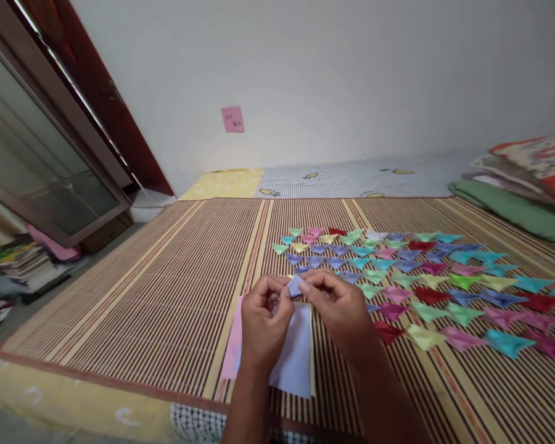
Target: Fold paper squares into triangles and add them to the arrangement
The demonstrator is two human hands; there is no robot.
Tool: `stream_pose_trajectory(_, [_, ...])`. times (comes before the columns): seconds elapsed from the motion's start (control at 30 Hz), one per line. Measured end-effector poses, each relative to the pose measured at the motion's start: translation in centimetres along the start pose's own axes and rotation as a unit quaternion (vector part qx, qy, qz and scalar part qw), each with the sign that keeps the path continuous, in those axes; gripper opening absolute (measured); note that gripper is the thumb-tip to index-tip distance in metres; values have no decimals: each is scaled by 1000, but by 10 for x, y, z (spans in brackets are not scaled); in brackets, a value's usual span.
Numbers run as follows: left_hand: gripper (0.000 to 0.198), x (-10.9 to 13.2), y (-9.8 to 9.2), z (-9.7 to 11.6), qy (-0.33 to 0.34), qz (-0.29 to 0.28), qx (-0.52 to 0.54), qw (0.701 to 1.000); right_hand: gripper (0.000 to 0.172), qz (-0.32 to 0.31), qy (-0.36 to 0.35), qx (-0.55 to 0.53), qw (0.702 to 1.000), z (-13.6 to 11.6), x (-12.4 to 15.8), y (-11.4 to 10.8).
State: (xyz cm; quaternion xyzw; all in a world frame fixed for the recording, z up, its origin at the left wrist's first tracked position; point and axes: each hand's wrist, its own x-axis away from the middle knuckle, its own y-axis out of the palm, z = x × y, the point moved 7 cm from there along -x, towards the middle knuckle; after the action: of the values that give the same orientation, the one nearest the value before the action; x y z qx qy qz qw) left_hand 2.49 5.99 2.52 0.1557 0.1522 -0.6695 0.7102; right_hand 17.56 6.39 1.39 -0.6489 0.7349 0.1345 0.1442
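A small folded piece of lavender paper [295,286] is pinched between my two hands. My left hand [267,317] grips its left side with thumb and fingers. The fingertips of my right hand [340,305] press on its right side. Beneath my hands lie sheets of lavender paper [298,357], with a yellowish edge showing at the right. A pink sheet [232,345] shows at the left, partly hidden by my left hand and forearm. Rows of small folded paper shapes [428,296] in several colours spread out to the right of my right hand.
A striped mat [134,296] covers the bed, over a patterned sheet [342,179]. Folded cloths [499,206] and a cushion [543,157] lie at the far right. A pink note [232,119] sticks to the wall. Books [25,262] are stacked at the left, near a glass-panelled door [41,142].
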Motion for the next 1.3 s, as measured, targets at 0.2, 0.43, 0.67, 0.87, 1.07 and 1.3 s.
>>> stream_pose_trajectory(0.2, [22,3,3,12,34,4,-83,996,14,0,40,7,999,0,0,-5])
stream_pose_trajectory(0.43, [22,1,4,17,34,10,-102,994,13,1,24,-16,1000,-4,1,-4])
stream_pose_trajectory(0.67, [12,3,5,1,-60,69,32,995,16,44,-67,38,996,-22,2,-7])
stream_pose_trajectory(0.87, [11,3,6,-4,-93,74,48,992,15,90,-101,124,983,-29,4,-9])
stream_pose_trajectory(1.07, [13,3,7,-2,-83,74,63,992,15,109,-49,84,989,-15,4,-11])
stream_pose_trajectory(1.3, [15,5,9,-7,-93,92,94,987,17,111,-26,49,992,-8,3,-12])
